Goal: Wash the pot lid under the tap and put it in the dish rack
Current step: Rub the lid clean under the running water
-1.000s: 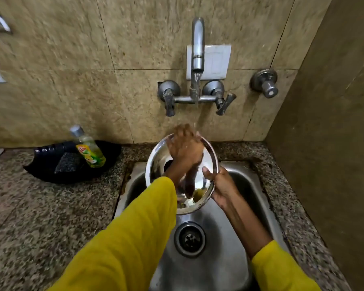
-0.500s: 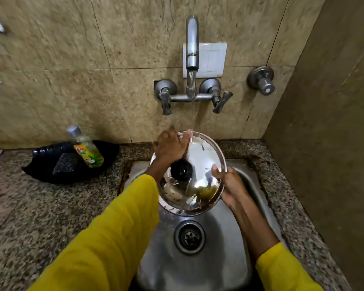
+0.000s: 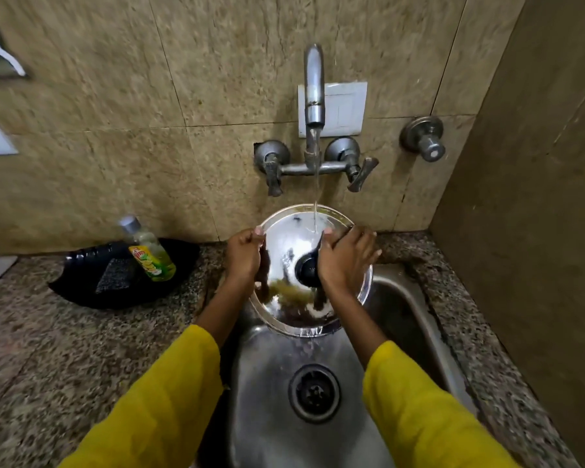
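— Left hand (image 3: 243,254)?
— Clamped on the left rim of the pot lid (image 3: 286,241), fingers curled over the edge.
— Right hand (image 3: 347,261)?
— Spread flat across the lid's right side, just beside the black knob (image 3: 307,271); pressing rather than gripping.
— Where, exactly?
— Held tilted above the sink (image 3: 416,319), under a thin stream from the tap (image 3: 314,86). Round, shiny steel, wet.
— Any containers?
— Black tray (image 3: 81,285) on the speckled granite bench (image 3: 41,359), left of the sink; inside, a clear bottle (image 3: 147,249) of yellow-green liquid leaning back, and a dark, coarse scrub pad (image 3: 115,275).
— Basin itself?
— Brushed steel, round drain (image 3: 314,393), running water only.
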